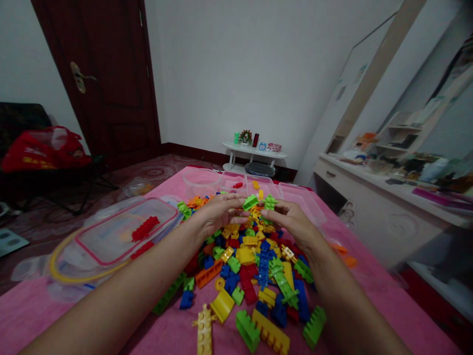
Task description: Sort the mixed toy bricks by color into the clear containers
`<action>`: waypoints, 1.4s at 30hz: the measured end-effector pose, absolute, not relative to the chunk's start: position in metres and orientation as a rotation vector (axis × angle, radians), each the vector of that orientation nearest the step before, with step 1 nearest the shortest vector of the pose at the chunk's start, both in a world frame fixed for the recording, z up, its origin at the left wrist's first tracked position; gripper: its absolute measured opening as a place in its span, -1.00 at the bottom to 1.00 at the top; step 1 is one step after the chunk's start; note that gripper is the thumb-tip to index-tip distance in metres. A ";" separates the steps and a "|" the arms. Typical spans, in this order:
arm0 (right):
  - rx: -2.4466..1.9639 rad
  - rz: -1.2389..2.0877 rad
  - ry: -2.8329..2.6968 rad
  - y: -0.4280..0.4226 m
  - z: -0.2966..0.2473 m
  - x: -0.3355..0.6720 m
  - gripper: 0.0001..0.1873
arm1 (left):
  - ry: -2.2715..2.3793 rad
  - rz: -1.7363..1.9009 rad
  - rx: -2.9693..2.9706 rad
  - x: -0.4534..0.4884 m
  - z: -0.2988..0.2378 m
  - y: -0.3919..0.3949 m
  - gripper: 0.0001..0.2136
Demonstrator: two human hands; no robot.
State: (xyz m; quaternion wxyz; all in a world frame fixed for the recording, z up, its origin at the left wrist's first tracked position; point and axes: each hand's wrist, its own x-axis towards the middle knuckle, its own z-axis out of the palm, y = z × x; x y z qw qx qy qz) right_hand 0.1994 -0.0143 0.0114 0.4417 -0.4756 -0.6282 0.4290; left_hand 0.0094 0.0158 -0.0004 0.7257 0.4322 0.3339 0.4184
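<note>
A heap of plastic building blocks in red, blue, yellow, green and orange lies on a pink cloth. My left hand hovers over the far end of the heap, fingers curled, pinching a light green block. My right hand is close beside it, fingers bent toward a second green piece at its fingertips. The two hands nearly touch above the pile.
Clear plastic boxes with pink rims stand around: one at the left with red blocks inside, others at the far edge. A white side table, a dark door and a dresser surround the table.
</note>
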 end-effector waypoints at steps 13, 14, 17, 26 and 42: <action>-1.140 1.082 -1.453 -0.017 -0.001 0.179 -0.62 | 0.786 0.910 1.155 0.011 -0.006 0.013 -0.51; -1.160 1.067 -1.435 -0.017 -0.001 0.180 -0.64 | 0.791 0.915 1.165 0.012 -0.005 0.013 -0.52; -1.220 0.964 -1.340 -0.010 0.001 0.192 -0.68 | 0.849 0.954 1.263 0.012 -0.003 0.013 -0.59; -1.883 0.371 -1.263 0.076 0.018 0.290 -0.69 | 1.015 0.944 1.743 0.014 -0.013 0.022 -0.75; -1.848 0.137 -2.083 0.045 -0.045 0.246 -0.58 | 1.214 0.749 2.308 -0.016 -0.013 0.036 -0.77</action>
